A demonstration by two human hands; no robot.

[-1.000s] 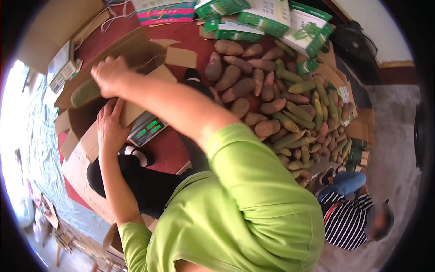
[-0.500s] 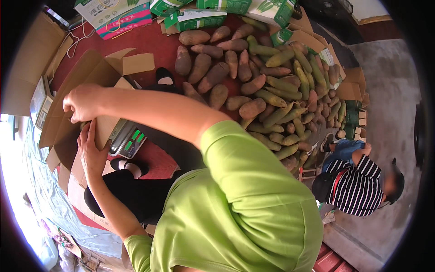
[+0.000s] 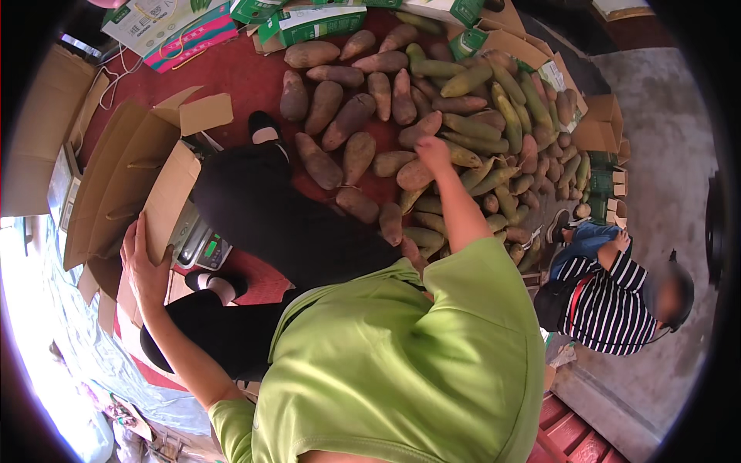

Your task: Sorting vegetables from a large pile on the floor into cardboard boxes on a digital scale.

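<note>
Dusty, tapering reddish roots (image 3: 349, 122) are lying at upper centre, beside greenish ones (image 3: 511, 122); plenty are sitting outside the cardboard box (image 3: 116, 193), which is standing open at left, how full I cannot tell. My right grip (image 3: 434, 153) is hanging at the roots, pinching or not I cannot tell; my left grip (image 3: 145, 268) is resting spread against a flap (image 3: 172, 193).

The open box (image 3: 173, 189) is matt cardboard, the root vegetables (image 3: 359, 158) dull and rough, the shirt (image 3: 401, 347) smooth cloth.
</note>
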